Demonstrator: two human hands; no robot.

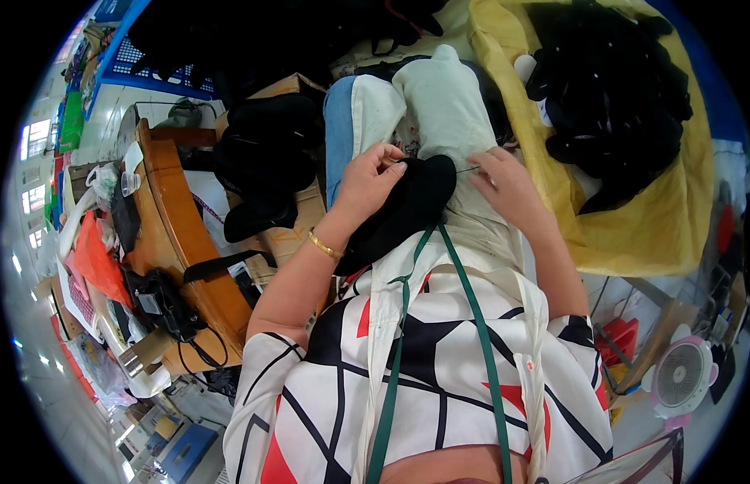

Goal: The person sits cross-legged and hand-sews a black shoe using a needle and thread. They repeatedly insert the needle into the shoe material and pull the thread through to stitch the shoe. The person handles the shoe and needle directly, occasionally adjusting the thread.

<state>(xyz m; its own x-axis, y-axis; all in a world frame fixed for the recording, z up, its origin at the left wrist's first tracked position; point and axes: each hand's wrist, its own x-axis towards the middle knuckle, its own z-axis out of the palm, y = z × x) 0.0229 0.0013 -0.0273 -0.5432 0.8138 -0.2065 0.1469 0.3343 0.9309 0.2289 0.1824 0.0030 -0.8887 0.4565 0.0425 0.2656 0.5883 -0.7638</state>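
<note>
A soft black fabric piece (419, 194) with a rounded end lies across my lap. My left hand (373, 184) is closed in a pinch at its upper left edge, thumb against the fingers. To the right of the piece, my right hand (508, 181) pinches a thin, dark needle or thread (468, 168) that reaches toward the rounded end; which of the two it is I cannot tell. A cream apron (447, 101) covers my legs, and its green straps (477, 339) run up from the waist.
On the right, a yellow sack (665, 242) holds a heap of black fabric pieces (609, 97). More black pieces (266, 153) rest on cardboard at the left, beside a wooden table (177, 234). A blue plastic crate (116, 73) stands far left; a small fan (683, 371) sits lower right.
</note>
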